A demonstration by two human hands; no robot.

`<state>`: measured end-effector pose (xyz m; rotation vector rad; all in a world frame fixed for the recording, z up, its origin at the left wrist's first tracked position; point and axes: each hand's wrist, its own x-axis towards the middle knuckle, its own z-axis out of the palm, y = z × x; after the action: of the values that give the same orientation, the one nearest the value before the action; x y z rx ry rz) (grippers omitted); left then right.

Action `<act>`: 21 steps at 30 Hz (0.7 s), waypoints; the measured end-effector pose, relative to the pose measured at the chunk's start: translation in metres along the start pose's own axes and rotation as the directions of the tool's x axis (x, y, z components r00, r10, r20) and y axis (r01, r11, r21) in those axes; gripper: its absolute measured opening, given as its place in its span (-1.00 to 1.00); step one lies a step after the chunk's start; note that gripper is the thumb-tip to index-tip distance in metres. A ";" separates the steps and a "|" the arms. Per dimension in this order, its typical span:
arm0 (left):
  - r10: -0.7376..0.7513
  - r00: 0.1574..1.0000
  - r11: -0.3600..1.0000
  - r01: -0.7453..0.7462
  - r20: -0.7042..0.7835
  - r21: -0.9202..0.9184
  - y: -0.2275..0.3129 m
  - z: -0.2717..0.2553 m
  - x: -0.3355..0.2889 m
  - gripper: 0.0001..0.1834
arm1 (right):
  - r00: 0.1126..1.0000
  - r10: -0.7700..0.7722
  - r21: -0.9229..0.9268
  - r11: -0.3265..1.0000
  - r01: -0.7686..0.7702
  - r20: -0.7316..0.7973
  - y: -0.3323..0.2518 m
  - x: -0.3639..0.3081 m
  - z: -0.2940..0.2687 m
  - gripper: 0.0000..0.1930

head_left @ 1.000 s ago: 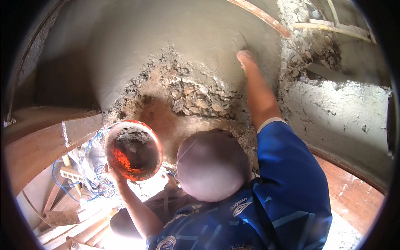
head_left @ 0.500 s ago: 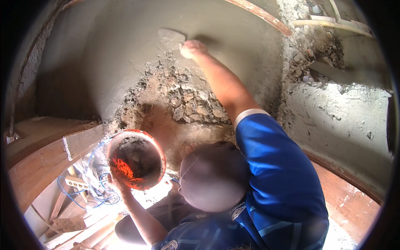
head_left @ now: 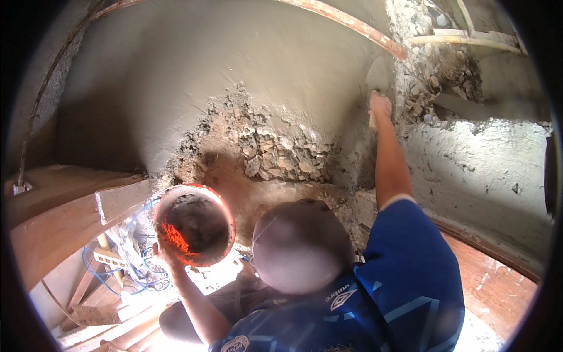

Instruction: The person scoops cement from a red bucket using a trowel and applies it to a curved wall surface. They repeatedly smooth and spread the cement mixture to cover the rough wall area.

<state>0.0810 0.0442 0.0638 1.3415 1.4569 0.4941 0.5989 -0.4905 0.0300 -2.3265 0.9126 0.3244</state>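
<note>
My right hand (head_left: 381, 105) is closed around the handle of a trowel (head_left: 380, 71). Its grey blade lies against the wet grey plaster (head_left: 281, 53) of the wall, close to the right corner, with my arm stretched far out. At the lower left, my left hand (head_left: 168, 258) grips the side of an orange-red bucket (head_left: 230, 220). The bucket tilts so that its mouth faces up toward me, and grey mortar (head_left: 202, 220) coats its inside. Between the hands, a rough patch of exposed stones (head_left: 281, 155) shows below the smooth plaster.
My bent knee (head_left: 302, 246) in dark trousers is in the middle foreground. Wooden boards (head_left: 70, 226) and blue cable (head_left: 141, 287) lie at the left. A reddish strip (head_left: 352, 23) crosses the upper wall; pipes (head_left: 469, 40) and broken masonry stand at the upper right.
My right hand has carried the trowel rightward and slightly down across the wall, from the upper middle to the right corner. My left hand and the bucket have hardly moved.
</note>
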 end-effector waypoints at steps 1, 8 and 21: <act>-0.018 0.998 0.986 0.029 0.067 -0.164 0.012 0.012 -0.013 -0.66 | 0.984 -0.153 0.030 0.987 0.156 -0.091 0.006 -0.011 -0.006 -0.56; 0.119 0.984 0.972 -0.090 0.129 -0.216 0.019 0.039 -0.008 -0.71 | 0.977 -0.167 0.295 0.948 0.122 0.135 -0.012 -0.153 0.043 -0.54; 0.316 0.944 0.816 -0.323 0.099 0.480 0.071 0.060 -0.055 -0.39 | -0.107 -0.535 -0.035 -0.249 0.968 0.838 -0.077 -0.389 0.105 -0.71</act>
<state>0.1563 -0.0050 0.1235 2.0163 1.3998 0.3305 0.3664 -0.1739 0.1485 -2.5020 -1.7222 0.7358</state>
